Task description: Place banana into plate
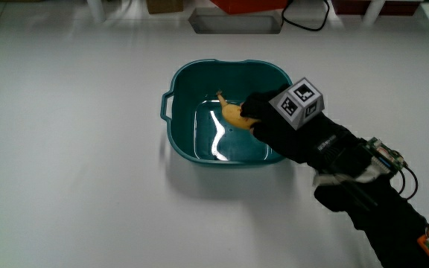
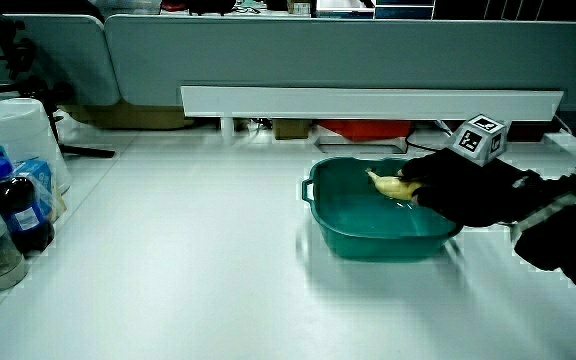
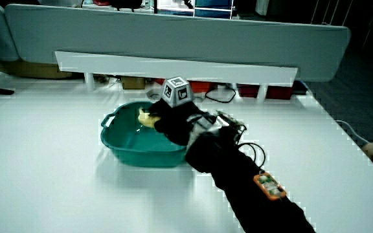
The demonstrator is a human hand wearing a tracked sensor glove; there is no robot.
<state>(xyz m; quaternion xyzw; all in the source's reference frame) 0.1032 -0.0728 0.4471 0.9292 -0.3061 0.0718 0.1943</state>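
Observation:
A teal basin with small handles stands on the white table; it also shows in both side views. A yellow banana is inside the basin, held just above its floor. The gloved hand reaches over the basin's rim and is shut on the banana's end. The patterned cube sits on the hand's back. In both side views the banana pokes out from the fingers of the hand. The forearm crosses the rim nearer to the person.
A grey tray and a black cable lie near the partition. In a side view, a white container and dark bottles stand at the table's edge. A white rail runs along the partition.

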